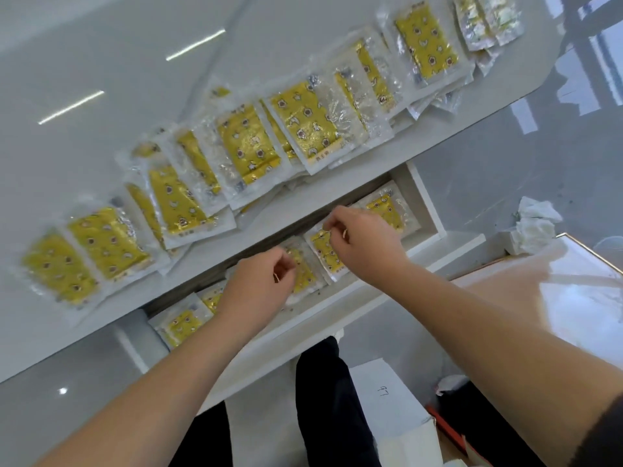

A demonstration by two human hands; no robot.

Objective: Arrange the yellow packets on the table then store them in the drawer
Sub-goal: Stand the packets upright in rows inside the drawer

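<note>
Yellow packets (305, 126) were being stored: in the drawer (428, 200) my right hand (364, 244) seemingly pinched one, my left hand (256, 288) had a grip I couldn't tell, and next I'd fetch more from the table (101, 45).

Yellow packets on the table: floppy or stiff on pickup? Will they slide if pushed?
The yellow packets probably flop: thin, crinkled clear film around a flat yellow insert. Likely light, since each looks flat and thin, fanned over its neighbour. Glossy film on the glossy table suggests that they slide easily when pushed.
</note>
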